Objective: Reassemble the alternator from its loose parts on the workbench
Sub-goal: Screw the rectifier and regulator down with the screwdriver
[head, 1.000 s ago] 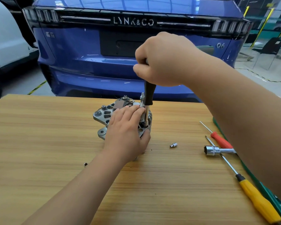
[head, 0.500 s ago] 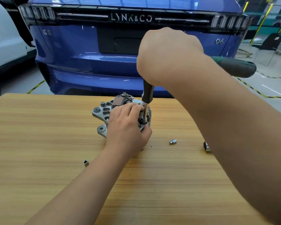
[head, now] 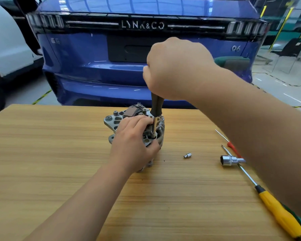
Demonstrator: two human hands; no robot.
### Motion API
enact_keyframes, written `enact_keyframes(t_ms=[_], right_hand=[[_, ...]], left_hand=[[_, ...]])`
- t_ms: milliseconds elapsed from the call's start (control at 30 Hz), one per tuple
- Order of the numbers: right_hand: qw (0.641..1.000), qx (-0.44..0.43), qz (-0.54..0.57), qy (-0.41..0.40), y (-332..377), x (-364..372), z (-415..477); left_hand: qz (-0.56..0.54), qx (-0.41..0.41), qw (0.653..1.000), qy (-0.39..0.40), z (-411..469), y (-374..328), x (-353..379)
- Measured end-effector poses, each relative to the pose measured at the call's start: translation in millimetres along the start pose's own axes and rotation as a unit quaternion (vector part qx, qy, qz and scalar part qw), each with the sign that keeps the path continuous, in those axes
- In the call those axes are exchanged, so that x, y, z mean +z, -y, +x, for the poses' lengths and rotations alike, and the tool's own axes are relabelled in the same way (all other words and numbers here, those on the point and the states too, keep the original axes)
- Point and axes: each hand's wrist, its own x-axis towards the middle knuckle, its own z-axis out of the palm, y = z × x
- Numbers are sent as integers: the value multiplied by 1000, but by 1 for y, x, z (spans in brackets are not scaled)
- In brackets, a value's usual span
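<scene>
Centrally, left hand (head: 132,145) grips one alternator (head: 115,120), right hand (head: 177,68) one nut driver (head: 156,105); red screwdriver (head: 233,148) and yellow screwdriver (head: 278,213), previously hidden, show lower right.

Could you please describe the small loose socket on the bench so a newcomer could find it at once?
On the wooden workbench, look right of the alternator that the left hand holds. The small silver socket lies alone on bare wood, between the alternator and a larger chrome socket. Unlike that one, which lies across the yellow screwdriver, it is tiny and touches nothing else.
</scene>
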Motion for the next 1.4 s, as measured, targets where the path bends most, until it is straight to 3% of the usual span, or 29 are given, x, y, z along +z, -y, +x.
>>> enact_keyframes(t_ms=[200,333,400,500,567,867,1133,1267,1400], right_hand=[[991,114,-31,54,13,-8,1],[999,25,5,18,1,-6,-3],[999,-21,23,2,-9,-10,-4],[996,-31,67,-50,-24,-17,1],[995,-22,82,-46,-33,-17,1],[997,7,78,-16,-31,9,-14],[996,-22,85,-29,-21,5,-6],[987,-12,154,-37,-24,-2,-5],[988,-30,154,-3,-17,1,-5]], left_hand=[[8,-1,1000,-13,0,-3,5],[-15,11,1000,12,0,4,-1],[-32,33,997,62,1,17,-12],[-16,82,985,152,7,43,-33],[17,103,980,169,11,61,-47],[45,-45,994,88,3,44,-26],[-33,-52,990,127,1,49,-18],[-46,-60,990,121,1,49,-16],[-53,-70,990,106,1,47,-12]])
